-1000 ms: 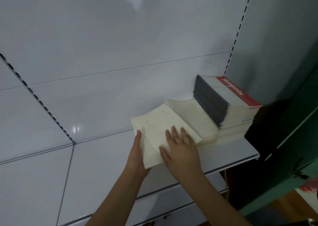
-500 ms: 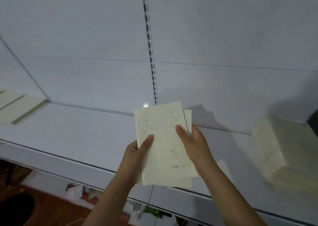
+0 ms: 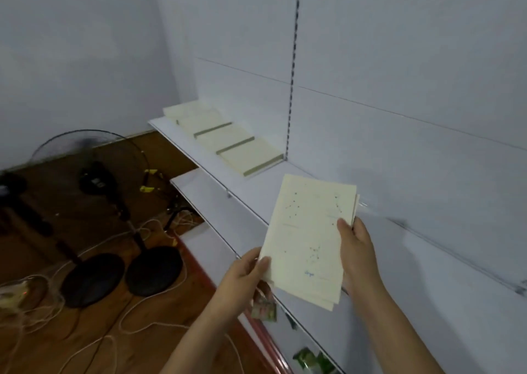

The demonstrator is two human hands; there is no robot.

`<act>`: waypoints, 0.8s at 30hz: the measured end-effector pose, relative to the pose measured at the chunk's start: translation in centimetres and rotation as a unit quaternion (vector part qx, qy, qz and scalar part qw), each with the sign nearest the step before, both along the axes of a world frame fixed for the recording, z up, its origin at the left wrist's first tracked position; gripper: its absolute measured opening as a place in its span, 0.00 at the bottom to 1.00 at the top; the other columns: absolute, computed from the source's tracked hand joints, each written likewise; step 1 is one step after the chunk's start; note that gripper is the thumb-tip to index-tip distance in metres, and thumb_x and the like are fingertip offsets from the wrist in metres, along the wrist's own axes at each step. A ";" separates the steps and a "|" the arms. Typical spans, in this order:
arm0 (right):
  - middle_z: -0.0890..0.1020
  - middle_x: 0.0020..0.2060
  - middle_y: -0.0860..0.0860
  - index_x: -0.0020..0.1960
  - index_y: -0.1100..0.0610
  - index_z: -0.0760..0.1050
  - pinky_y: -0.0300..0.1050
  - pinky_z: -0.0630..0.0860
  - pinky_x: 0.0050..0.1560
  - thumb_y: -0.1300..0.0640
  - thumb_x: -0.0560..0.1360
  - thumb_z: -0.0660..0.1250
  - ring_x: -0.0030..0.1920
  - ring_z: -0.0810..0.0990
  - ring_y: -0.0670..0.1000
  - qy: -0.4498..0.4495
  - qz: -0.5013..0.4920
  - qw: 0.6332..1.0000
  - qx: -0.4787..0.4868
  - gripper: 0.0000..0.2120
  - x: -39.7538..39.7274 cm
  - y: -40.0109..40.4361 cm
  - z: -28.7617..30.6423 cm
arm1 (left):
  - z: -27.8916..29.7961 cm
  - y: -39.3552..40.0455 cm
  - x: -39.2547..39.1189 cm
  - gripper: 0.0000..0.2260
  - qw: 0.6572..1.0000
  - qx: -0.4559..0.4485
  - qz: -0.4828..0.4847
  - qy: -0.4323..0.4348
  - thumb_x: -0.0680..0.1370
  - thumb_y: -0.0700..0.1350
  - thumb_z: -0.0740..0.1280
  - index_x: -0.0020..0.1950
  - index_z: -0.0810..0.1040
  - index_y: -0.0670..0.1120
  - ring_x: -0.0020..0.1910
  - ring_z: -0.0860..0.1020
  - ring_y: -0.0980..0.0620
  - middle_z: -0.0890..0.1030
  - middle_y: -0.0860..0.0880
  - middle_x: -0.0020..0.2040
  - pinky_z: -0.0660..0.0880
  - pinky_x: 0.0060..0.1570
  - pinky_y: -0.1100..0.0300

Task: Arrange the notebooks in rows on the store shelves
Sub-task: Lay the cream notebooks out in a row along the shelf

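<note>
Standing on the floor at far left: two fans (image 3: pixel 94 202) on round black bases, with pale cables (image 3: pixel 137 311) looped around them; they have no part in the task.
Row already laid: four cream notebooks (image 3: pixel 225 142) lie flat on the upper shelf (image 3: pixel 256 179), overlapped like steps from the left end toward the slotted upright (image 3: pixel 291 88). I count four edges; a fifth at the far end could hide under the others.
Left hand (image 3: pixel 242 276): its fingers (image 3: pixel 263 262) are curled around the lower left corner of the held stack, thumb on top.
Held stack (image 3: pixel 308 239): a thin bundle of cream notebooks with faint dotted star patterns on the cover, held in the air above the shelf front, well apart from the laid row. Several edges show at the bottom corner; the exact count cannot be told.
Right hand: the right hand (image 3: pixel 356 248) pinches the right edge of the stack, thumb over the cover and the other fingers behind.
Step in hand: judging by the pose, carrying a fresh batch toward the row.
Next move: probably set one notebook down just right of the last in the row, keeping the same overlap and a square edge, which calls for one hand to peel off a single copy.
</note>
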State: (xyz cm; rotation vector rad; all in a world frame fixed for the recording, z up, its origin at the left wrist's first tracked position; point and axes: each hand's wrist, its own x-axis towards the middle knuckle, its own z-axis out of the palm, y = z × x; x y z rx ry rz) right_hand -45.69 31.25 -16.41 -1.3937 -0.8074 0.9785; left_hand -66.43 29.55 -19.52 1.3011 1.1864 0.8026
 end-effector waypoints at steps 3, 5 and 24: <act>0.85 0.48 0.48 0.53 0.50 0.77 0.50 0.80 0.50 0.51 0.83 0.58 0.49 0.84 0.51 0.001 0.042 0.999 -0.003 0.09 -5.1 4.6 -0.1 | -0.6 3.5 -4.9 0.12 0.999 -0.005 0.046 0.005 0.85 0.47 0.55 0.65 0.74 0.53 0.36 0.78 0.51 0.82 0.43 0.46 0.74 0.37 0.58; 0.85 0.49 0.48 0.54 0.52 0.77 0.46 0.79 0.45 0.52 0.83 0.58 0.49 0.84 0.49 -0.009 0.065 0.998 -0.001 0.10 -7.5 7.9 -0.3 | -1.2 6.1 -7.5 0.12 0.998 -0.010 0.068 0.006 0.86 0.48 0.54 0.65 0.74 0.54 0.35 0.77 0.52 0.81 0.43 0.45 0.74 0.38 0.57; 0.84 0.52 0.52 0.53 0.51 0.77 0.54 0.77 0.54 0.61 0.82 0.59 0.51 0.82 0.54 0.102 0.029 0.993 -0.045 0.10 -21.1 47.7 -4.9 | -0.6 46.1 -23.8 0.09 0.987 0.084 0.036 0.130 0.83 0.49 0.62 0.62 0.76 0.59 0.38 0.79 0.54 0.82 0.46 0.45 0.78 0.41 0.56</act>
